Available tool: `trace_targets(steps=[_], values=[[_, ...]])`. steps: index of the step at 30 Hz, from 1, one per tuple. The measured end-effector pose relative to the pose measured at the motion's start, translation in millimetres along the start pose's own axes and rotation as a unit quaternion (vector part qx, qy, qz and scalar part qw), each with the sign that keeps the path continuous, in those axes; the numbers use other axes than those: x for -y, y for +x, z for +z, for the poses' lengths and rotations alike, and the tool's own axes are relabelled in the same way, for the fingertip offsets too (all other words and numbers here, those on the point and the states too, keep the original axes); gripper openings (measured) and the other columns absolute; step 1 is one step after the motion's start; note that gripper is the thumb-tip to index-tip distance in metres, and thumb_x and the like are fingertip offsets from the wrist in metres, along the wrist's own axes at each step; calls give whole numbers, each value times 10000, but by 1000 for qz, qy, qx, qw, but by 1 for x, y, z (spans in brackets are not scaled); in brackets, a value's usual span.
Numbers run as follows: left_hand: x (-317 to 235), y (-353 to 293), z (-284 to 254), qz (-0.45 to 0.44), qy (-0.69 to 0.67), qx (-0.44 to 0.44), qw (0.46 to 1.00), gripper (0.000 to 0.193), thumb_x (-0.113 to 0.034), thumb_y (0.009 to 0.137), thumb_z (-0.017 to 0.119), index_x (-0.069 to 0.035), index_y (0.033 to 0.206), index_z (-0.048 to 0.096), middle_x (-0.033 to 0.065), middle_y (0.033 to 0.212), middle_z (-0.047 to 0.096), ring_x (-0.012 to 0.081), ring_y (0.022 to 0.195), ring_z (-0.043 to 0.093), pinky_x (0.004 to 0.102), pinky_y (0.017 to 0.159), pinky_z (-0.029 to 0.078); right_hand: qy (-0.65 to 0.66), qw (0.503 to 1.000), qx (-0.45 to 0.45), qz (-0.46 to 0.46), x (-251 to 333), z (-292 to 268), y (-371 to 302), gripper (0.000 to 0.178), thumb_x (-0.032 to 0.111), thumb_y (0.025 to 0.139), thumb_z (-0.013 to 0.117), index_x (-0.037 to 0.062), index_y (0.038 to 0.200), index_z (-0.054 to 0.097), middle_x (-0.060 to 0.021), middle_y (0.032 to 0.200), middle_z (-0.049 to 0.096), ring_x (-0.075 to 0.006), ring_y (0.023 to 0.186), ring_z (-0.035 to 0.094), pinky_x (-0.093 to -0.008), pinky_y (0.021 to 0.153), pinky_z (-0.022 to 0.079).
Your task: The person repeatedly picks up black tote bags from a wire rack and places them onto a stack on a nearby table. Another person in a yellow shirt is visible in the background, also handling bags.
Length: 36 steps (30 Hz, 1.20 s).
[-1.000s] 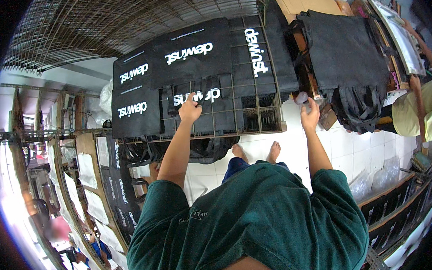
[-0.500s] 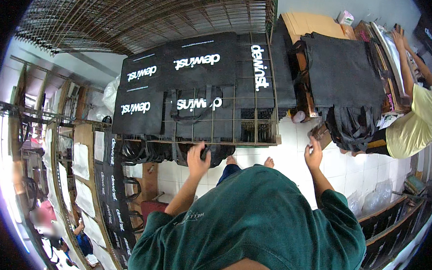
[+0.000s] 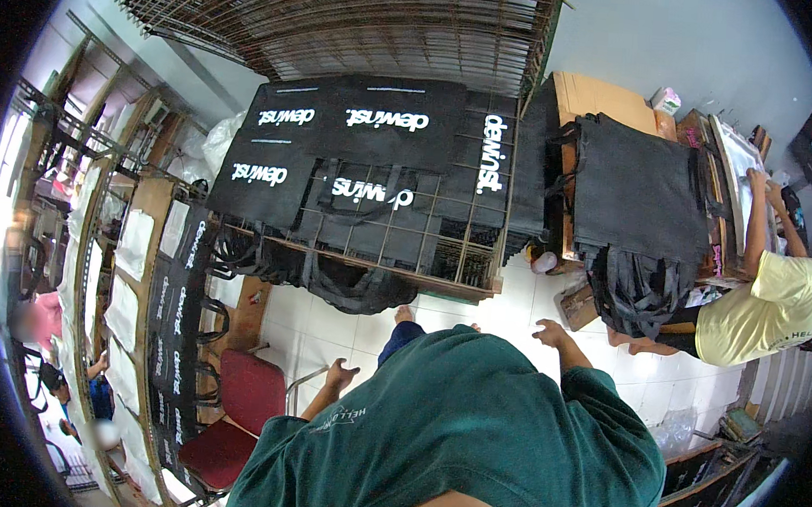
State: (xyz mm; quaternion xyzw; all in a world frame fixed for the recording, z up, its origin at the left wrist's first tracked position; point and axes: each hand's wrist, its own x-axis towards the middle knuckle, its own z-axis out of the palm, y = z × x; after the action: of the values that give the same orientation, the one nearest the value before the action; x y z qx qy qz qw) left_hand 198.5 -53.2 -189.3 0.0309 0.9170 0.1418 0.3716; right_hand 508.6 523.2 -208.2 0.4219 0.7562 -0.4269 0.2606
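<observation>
My left hand (image 3: 338, 377) hangs in the air between a red chair and my body, fingers apart and holding nothing. Over the white tiled floor, my right hand (image 3: 555, 334) is open too, its fingers pointing inward. Both are apart from the wire drying rack (image 3: 478, 274) in front of me. Flat black bags (image 3: 261, 186) with white print lie on the rack's grid, and their handles (image 3: 349, 289) droop past its near edge. To the right, a stack of black bags (image 3: 639, 188) rests on a table, straps hanging toward the floor.
More grid trays (image 3: 344, 30) are raised above the bags. A red chair (image 3: 252, 392) stands at my left beside long boards (image 3: 139, 267) carrying white sheets. At the right, a co-worker in a yellow shirt (image 3: 752, 313) reaches over a framed screen (image 3: 737, 156). Cardboard (image 3: 597, 103) lies behind the stack.
Both my hands have drawn back from the rack toward my body, the left one lowering most. My view has shifted, showing the red chair more fully. The co-worker's hands have come nearer along the frame.
</observation>
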Motion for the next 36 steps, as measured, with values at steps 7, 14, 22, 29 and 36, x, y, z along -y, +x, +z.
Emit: trace_targets(steps=[7, 14, 22, 29, 36], values=[[-7, 5, 48, 31, -181, 50, 982, 698, -364, 655, 780, -9, 1181, 489, 154, 851, 649, 217, 830, 620, 329, 748, 484, 31, 997, -37, -53, 30, -42, -33, 571, 180, 712, 655, 43, 1240, 487, -164, 895, 662, -206, 756, 625, -315, 746, 489], [-87, 26, 36, 54, -172, 108, 978, 624, -289, 682, 761, -16, 1176, 494, 144, 809, 634, 195, 649, 602, 312, 583, 498, 81, 992, -74, -66, 10, -46, -73, 569, 104, 697, 625, 34, 1243, 485, -120, 798, 674, -150, 681, 608, -292, 620, 486], [-110, 63, 16, 367, 10, 139, 920, 552, -232, 721, 725, -25, 1171, 482, 171, 866, 645, 215, 690, 624, 310, 633, 508, 342, 928, -48, -142, 6, -65, -102, 576, 99, 737, 575, 67, 1290, 419, -137, 945, 634, -195, 744, 622, -320, 633, 501], [-146, 51, 2, 85, -161, 266, 947, 471, -210, 757, 682, -71, 1170, 504, 165, 989, 619, 198, 810, 625, 294, 763, 490, 528, 811, -138, -210, 56, -149, -168, 567, 52, 732, 572, 97, 1278, 425, -87, 973, 612, -173, 700, 615, -310, 652, 497], [-100, 92, 3, 362, 293, 204, 861, 523, -319, 818, 556, -125, 1287, 429, 144, 1174, 553, 209, 945, 586, 327, 921, 408, 690, 537, -436, -214, 18, -247, -179, 489, 185, 792, 612, 95, 1241, 441, -65, 1013, 587, -187, 824, 599, -317, 665, 480]])
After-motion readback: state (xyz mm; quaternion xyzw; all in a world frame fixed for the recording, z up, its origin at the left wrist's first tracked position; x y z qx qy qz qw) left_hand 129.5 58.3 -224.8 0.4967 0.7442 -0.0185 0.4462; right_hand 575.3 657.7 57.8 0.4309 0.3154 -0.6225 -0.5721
